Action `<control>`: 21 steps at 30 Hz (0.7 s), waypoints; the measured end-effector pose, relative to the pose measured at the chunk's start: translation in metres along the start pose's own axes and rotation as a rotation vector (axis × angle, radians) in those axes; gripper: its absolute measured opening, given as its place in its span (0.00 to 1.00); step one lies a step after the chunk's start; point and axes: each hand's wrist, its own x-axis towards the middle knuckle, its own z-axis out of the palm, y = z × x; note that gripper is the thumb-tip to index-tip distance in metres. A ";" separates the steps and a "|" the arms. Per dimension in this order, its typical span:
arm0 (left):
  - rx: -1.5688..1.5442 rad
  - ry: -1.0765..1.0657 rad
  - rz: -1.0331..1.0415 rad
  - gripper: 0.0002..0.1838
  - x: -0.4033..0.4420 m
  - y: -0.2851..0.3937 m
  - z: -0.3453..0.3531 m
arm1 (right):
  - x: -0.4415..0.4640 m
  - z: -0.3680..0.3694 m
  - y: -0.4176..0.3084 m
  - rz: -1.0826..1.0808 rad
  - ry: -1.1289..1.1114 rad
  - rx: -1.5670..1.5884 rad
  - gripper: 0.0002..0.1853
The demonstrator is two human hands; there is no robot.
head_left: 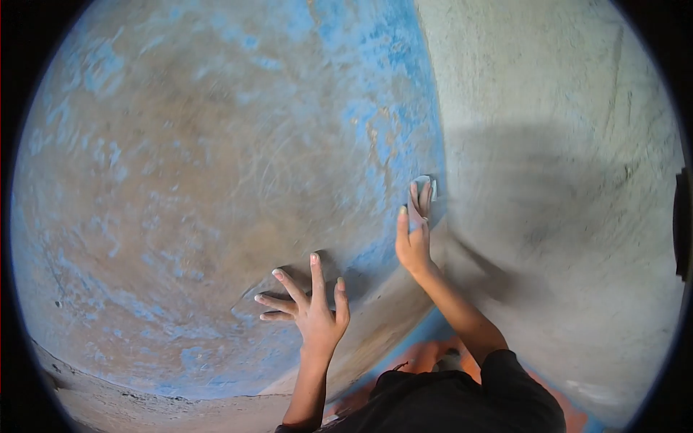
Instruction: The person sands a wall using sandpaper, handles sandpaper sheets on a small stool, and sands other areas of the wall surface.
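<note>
Fingers spread, my left hand (312,307) rests against the worn blue and brown surface (216,180), with nothing held. Further right and higher up, my right hand (416,234) presses a small folded pale sheet (423,186) to the blue strip near the surface's right edge. Part of the sheet shows between and beyond the fingers; its lower part looks pinkish. The thumb of that hand points up beside the sheet.
A pale plastered surface (548,94) meets the blue edge on the right, with shadows across it. Along the bottom left runs a rough ledge (130,408). Below my arms are an orange-red floor (426,355) and my dark shirt.
</note>
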 end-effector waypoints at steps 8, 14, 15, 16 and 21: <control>0.139 0.045 -0.039 0.33 0.020 0.029 0.023 | 0.095 -0.022 -0.031 -0.245 -0.044 -0.051 0.35; 0.186 0.088 -0.012 0.31 0.022 0.032 0.018 | 0.144 -0.039 -0.075 -0.713 -0.343 -0.185 0.44; 0.222 0.094 0.007 0.31 0.020 0.027 0.017 | 0.160 -0.032 -0.082 -0.545 -0.124 -0.158 0.43; 0.251 0.100 0.024 0.32 0.020 0.024 0.014 | 0.173 -0.032 -0.092 -0.508 -0.085 -0.111 0.41; 0.192 0.148 -0.100 0.31 0.019 0.002 -0.016 | 0.163 -0.033 -0.132 -0.787 -0.543 -0.141 0.33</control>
